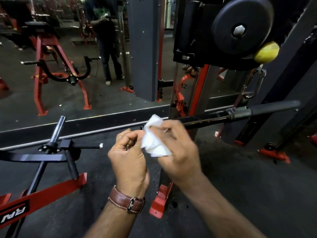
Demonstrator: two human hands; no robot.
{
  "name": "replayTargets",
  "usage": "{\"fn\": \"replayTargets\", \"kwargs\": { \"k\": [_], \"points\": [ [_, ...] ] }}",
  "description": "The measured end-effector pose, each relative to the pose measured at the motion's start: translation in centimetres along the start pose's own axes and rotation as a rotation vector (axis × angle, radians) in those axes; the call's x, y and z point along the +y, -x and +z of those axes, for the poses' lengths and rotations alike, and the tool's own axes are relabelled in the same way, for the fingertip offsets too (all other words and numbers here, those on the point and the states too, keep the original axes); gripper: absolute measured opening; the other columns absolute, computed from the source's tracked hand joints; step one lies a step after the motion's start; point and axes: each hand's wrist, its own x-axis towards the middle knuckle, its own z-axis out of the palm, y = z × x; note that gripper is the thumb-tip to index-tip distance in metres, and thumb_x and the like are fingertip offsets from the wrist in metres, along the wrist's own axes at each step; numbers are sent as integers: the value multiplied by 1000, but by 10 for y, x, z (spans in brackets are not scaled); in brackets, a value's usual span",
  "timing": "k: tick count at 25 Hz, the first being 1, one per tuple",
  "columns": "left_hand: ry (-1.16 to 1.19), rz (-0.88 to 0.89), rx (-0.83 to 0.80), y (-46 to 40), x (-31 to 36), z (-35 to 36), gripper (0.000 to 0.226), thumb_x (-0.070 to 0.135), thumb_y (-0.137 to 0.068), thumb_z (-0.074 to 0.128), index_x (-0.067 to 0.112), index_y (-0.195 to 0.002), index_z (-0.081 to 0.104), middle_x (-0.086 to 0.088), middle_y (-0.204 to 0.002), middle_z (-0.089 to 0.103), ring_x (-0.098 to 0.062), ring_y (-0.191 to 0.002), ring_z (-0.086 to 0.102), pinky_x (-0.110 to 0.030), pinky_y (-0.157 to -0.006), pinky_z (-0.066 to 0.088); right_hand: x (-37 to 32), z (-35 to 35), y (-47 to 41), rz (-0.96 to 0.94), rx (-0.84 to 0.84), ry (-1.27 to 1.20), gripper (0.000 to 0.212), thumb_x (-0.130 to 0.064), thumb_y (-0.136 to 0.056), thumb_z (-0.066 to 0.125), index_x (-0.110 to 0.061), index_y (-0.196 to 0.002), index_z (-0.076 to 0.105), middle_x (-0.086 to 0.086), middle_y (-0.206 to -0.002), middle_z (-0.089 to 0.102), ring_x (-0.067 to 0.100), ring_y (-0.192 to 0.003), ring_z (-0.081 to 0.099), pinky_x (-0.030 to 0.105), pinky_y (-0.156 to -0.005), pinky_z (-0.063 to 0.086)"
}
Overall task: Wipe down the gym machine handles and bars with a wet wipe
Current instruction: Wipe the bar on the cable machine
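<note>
A crumpled white wet wipe [153,140] sits between my two hands at the centre of the view. My right hand [178,143] grips its right side, fingers curled over it. My left hand [129,153], with a brown leather watch strap on the wrist, pinches the wipe's left edge. Just behind the hands runs a long black cable bar [214,118] with a grey grip [274,108] at its right end, hanging from a carabiner [253,85]. The bar's left end is hidden behind the wipe and my right hand.
A black pulley wheel [240,26] with a yellow ball [265,52] hangs at the upper right. A black and red plate-loaded machine [51,148] with a chrome peg [58,127] stands at the left. A wall mirror [85,66] reflects a person and red equipment.
</note>
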Motion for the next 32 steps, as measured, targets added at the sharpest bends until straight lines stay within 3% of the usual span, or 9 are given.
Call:
{"fn": "replayTargets", "kwargs": {
  "k": [2, 5, 11, 16, 19, 22, 25, 30, 32],
  "points": [
    [20, 14, -5, 1, 3, 1, 15, 7, -70, 75, 21, -66, 78, -13, -102, 55, -24, -101, 55, -29, -89, 47, 26, -18, -4, 138, 154, 127, 37, 8, -71, 76, 1, -107, 73, 17, -100, 62, 15, -86, 57, 12, -77, 48],
    [19, 42, -22, -3, 3, -1, 18, 6, -74, 74, 22, -66, 77, -11, -98, 57, -18, -94, 57, -24, -83, 48, 29, -21, -8, 276, 285, 201, 38, 13, -69, 73, 0, -105, 74, 15, -97, 62, 15, -84, 57, 23, -71, 52],
    [14, -29, -43, -6, -4, -9, 30, -9, -63, 68, 14, -79, 78, -32, -109, 60, -33, -96, 60, -41, -83, 50, -30, 22, -11, 131, 80, -260, 23, -2, -80, 71, 0, -103, 75, 13, -100, 63, 16, -86, 62, 29, -73, 53],
    [55, -9, -56, -8, -5, -10, 11, 9, -68, 79, 20, -71, 79, -17, -101, 58, -27, -102, 57, -34, -93, 45, 0, 1, -1, 162, 227, 49, 25, 0, -81, 69, 0, -105, 74, 15, -100, 62, 11, -84, 56, 26, -67, 51],
    [24, -81, -81, -8, -4, -14, 17, -2, -73, 76, 8, -87, 75, -20, -99, 57, -31, -88, 57, -34, -71, 52, -35, 26, 4, 102, 115, -181, 27, 4, -78, 78, -1, -104, 75, 14, -103, 65, 18, -90, 64, 31, -72, 55],
    [172, -82, 0, -6, 1, -10, 17, 14, -89, 65, 14, -106, 66, -15, -104, 57, -24, -92, 58, -33, -81, 54, -25, 17, 3, 278, 169, -371, 31, 13, -73, 79, -1, -101, 76, 13, -98, 67, 24, -91, 66, 40, -72, 55],
    [329, -109, 30, 6, -11, 0, 43, 40, -97, 48, 11, -129, 51, -9, -115, 53, -21, -104, 62, -36, -96, 51, 0, -11, 9, 703, 325, -601, 25, 10, -88, 65, -8, -99, 77, 16, -91, 71, 38, -85, 68, 55, -69, 54],
    [294, -192, -42, 51, -51, 35, 37, 46, -89, 51, 15, -107, 61, -5, -103, 65, -23, -100, 65, -48, -104, 47, 34, -67, 28, 863, 480, -573, 52, 23, -80, 53, -20, -93, 78, -1, -79, 74, 14, -76, 70, 29, -66, 53],
    [285, -161, -97, 65, -67, 61, 63, 58, -81, 65, 9, -119, 59, -7, -108, 65, -26, -102, 64, -48, -102, 48, 57, -90, 35, 843, 466, -577, 49, 20, -83, 58, -23, -94, 78, 0, -80, 74, 16, -77, 71, 29, -65, 54]
  ]
}}
